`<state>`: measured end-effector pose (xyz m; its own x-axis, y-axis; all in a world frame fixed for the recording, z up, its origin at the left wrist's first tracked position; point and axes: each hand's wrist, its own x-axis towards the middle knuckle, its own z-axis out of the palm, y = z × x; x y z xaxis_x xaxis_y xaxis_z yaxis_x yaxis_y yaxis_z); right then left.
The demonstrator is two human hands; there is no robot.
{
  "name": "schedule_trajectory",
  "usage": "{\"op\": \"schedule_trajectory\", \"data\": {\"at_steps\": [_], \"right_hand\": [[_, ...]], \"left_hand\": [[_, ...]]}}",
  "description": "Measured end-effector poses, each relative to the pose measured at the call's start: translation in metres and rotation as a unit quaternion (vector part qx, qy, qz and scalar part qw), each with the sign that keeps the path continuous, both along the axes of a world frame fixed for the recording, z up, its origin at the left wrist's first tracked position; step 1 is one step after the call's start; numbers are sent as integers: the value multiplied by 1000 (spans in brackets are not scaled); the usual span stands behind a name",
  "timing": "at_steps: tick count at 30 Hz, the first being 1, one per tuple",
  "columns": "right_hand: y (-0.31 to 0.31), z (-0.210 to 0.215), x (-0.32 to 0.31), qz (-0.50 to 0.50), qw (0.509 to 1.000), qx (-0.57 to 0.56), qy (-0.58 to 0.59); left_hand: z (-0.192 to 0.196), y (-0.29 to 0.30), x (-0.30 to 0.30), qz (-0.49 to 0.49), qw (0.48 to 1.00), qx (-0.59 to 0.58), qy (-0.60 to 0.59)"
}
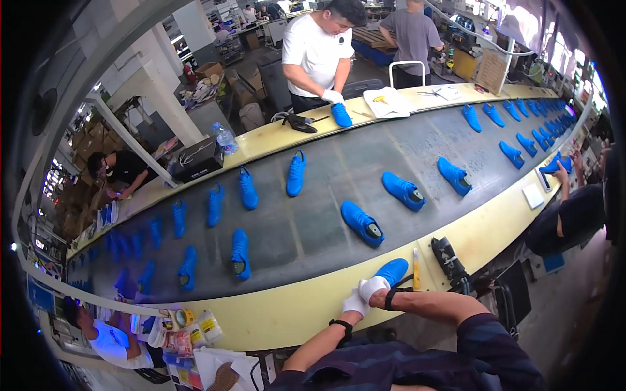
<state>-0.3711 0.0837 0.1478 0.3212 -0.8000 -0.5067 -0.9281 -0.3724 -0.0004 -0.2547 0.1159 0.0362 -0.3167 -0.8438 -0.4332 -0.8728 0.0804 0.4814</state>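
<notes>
A blue lace-up shoe (394, 270) rests on the cream ledge just in front of me, its toe pointing away to the right. My right hand (373, 289), in a white glove, is closed on the heel end. Close beside it, my gloved left hand (355, 304) is also closed at the heel; its fingertips are partly hidden. Dark bands circle both wrists. Right of the shoe lies a yellow cutter knife (416, 268), and beyond that a black cylindrical object (447, 259).
A dark conveyor belt (313, 228) carries rows of blue shoes, including a nearby shoe (362, 223). Across it, a person in white (317, 55) handles another shoe (341, 115). Tape (185, 317) and small packets lie at lower left. At right, another worker's arm (563, 195) holds a shoe.
</notes>
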Motion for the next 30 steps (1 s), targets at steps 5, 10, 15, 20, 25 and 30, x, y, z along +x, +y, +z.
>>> {"op": "schedule_trajectory", "data": {"at_steps": [5, 10, 15, 20, 25, 30], "right_hand": [[10, -16, -14, -3, 998, -20, -63], [48, -27, -12, -87, 976, -122, -159], [57, -25, 1, -142, 954, -183, -193], [42, -21, 8, -188, 926, -228, -236], [54, 0, 21, -226, 925, -165, -257], [149, -14, 12, -273, 888, -129, -346]], "left_hand": [[17, 0, -7, 8, 999, 35, -3], [36, 15, -2, 18, 999, 51, -8], [-28, 19, 7, 1, 999, -23, 32], [-47, -15, 15, -41, 999, 14, 8], [4, -16, 28, -117, 992, -56, -7], [54, 0, 4, -26, 998, 46, -32]]}}
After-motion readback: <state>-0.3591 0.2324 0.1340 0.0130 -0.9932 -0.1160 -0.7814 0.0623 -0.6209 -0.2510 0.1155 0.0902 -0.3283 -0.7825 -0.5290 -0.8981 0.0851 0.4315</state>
